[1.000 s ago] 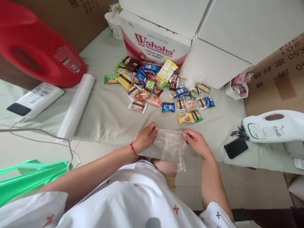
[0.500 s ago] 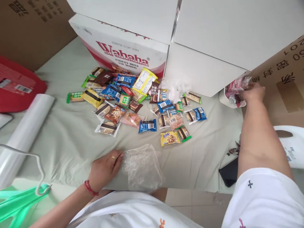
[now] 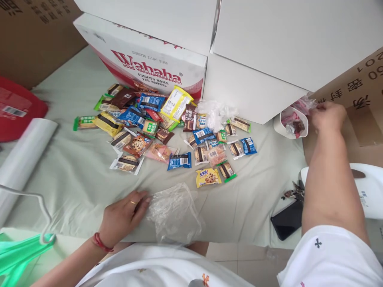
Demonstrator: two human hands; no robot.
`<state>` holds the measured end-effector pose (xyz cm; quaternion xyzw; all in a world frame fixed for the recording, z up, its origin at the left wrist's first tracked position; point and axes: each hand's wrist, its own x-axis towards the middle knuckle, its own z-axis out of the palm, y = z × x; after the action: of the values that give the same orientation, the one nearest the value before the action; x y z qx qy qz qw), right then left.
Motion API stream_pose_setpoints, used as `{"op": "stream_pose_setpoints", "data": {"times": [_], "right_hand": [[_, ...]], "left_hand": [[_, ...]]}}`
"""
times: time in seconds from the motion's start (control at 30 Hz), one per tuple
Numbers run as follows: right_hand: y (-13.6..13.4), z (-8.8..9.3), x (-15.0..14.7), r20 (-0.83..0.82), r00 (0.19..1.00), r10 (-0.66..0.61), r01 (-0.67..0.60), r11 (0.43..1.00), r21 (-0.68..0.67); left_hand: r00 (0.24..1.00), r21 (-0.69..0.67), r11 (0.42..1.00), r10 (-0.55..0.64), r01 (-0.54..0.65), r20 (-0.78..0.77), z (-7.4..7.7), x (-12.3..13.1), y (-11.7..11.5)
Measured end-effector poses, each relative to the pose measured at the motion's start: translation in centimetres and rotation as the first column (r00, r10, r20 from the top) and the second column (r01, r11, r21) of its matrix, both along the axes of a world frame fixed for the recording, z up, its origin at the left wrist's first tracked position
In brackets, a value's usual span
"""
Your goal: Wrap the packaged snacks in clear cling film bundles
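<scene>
My left hand (image 3: 124,217) lies on the sheet-covered surface, its thumb and fingers closed on the edge of a clear plastic bag (image 3: 176,215) that lies flat and crumpled. At the far right, my right hand (image 3: 327,119) is at the rim of a small white bin (image 3: 281,127). Its fingers are curled and partly hidden beside pink and clear plastic wrappers (image 3: 295,119) inside the bin; what they grip is unclear. Many wrapped snacks lie in a loose pile beyond the left hand, among them a yellow cookie packet (image 3: 208,177) and a blue packet (image 3: 179,161).
A Wahaha carton (image 3: 146,59) and white panels (image 3: 254,83) stand behind the snacks. Crumpled clear plastic (image 3: 217,113) lies against them. A black phone (image 3: 287,220) and keys (image 3: 295,192) lie near the right forearm. A plastic roll (image 3: 28,163) and red bag (image 3: 20,109) are at left.
My right hand has shifted right, from over the bin's opening to beside its rim, uncovering more of the bin. My left hand stays on the bag. The view has shifted slightly.
</scene>
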<state>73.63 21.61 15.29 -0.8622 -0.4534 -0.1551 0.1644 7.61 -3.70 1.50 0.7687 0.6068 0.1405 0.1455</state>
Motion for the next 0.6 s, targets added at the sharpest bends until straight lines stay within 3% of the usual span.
{"op": "stream_pose_setpoints", "data": {"times": [0.07, 0.13, 0.23, 0.33, 0.47, 0.53, 0.57, 0.6], "right_hand": [[-3.8, 0.9, -2.2, -0.135, 0.990, 0.028, -0.031, 0.999, -0.019], [-8.6, 0.5, -5.4, -0.240, 0.965, 0.106, -0.117, 0.993, -0.032], [-16.8, -2.6, -11.2, -0.389, 0.883, 0.263, -0.312, 0.948, -0.069], [-25.1, -6.6, -17.1, -0.420, 0.778, 0.468, -0.526, 0.850, -0.025], [-33.5, -9.0, -23.6, -0.563, 0.647, 0.514, -0.651, 0.757, -0.057], [-35.9, -9.2, -25.5, -0.633, 0.603, 0.486, -0.677, 0.731, -0.084], [-36.7, -9.2, -26.2, -0.652, 0.586, 0.482, -0.689, 0.719, -0.087], [-37.2, -9.2, -26.6, -0.661, 0.572, 0.485, -0.700, 0.709, -0.086]], "left_hand": [[0.995, 0.025, 0.999, 0.018, -0.021, 0.094, 0.4, -0.1, 0.0], [0.986, 0.116, 0.992, 0.026, -0.045, 0.163, 0.9, -0.5, 0.2], [0.980, 0.326, 0.938, 0.053, -0.114, 0.191, 2.0, -1.5, 0.5], [0.963, 0.470, 0.862, 0.070, -0.190, 0.260, 3.6, -2.0, 0.7], [0.965, 0.573, 0.805, -0.001, -0.155, 0.262, 6.8, 0.3, 0.5], [0.928, 0.413, 0.909, -0.111, -0.050, 0.356, 8.2, 3.3, 0.5], [0.891, 0.280, 0.957, -0.187, 0.071, 0.413, 8.7, 5.1, 0.5], [0.843, 0.180, 0.965, -0.256, 0.192, 0.473, 8.8, 7.0, 0.5]]}}
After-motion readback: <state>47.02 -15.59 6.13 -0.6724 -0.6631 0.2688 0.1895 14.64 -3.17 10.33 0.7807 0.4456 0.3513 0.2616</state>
